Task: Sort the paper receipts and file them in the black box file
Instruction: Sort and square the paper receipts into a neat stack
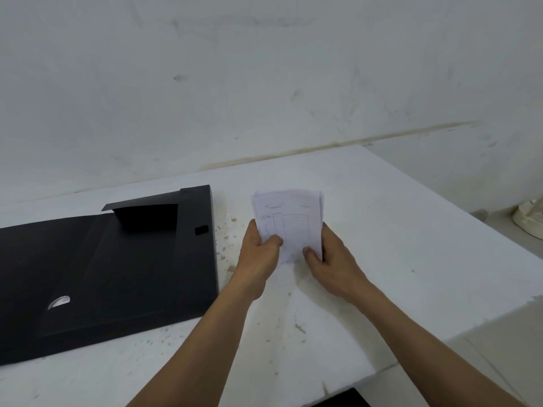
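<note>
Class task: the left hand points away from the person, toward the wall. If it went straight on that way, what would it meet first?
Probably nothing on the table: beyond the left hand, holding the receipts, it looks bare up to the wall. The black box file lies off to its left. Depth is uncertain.

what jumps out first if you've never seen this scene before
A thin stack of white printed paper receipts held upright at centre, pinched between the left hand and right hand. To their left, the flat black box file lies open on the stained white table.
</note>
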